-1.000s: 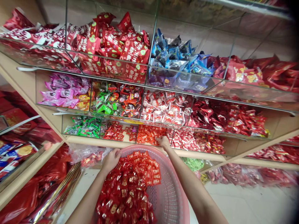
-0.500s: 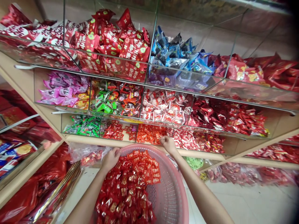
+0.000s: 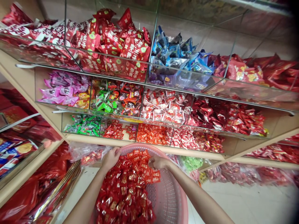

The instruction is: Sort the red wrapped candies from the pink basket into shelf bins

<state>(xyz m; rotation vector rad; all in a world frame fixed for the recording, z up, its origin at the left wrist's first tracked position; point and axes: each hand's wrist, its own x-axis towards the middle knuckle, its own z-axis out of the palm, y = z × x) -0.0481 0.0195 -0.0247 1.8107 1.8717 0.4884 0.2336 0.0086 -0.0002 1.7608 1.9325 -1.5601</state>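
Note:
A pink plastic basket (image 3: 181, 189) with a perforated wall stands before me, below the shelves. My left hand (image 3: 112, 158) is closed on its upper left rim. Inside lie shiny dark red wrapped candies (image 3: 123, 193), heaped toward the left. Flat orange-red candy packets (image 3: 153, 178) sit on the upper part of the heap. My right hand (image 3: 158, 162) is over the basket, its fingers curled down onto these packets; the fingertips are partly hidden. Similar orange-red packets (image 3: 150, 134) fill a compartment of the lowest shelf just beyond the rim.
A tiered wooden rack with clear dividers holds red bags (image 3: 133, 51), blue bags (image 3: 173, 56), pink-purple packets (image 3: 60, 88) and green packets (image 3: 85, 125). Its front board (image 3: 91, 140) runs just behind the basket. Plastic bags of candy (image 3: 238, 172) lie beneath. Side shelving (image 3: 30, 168) stands at left.
My right hand has come back from the lowest shelf's edge, down and left over the basket, onto the orange-red packets. The left hand stays on the rim.

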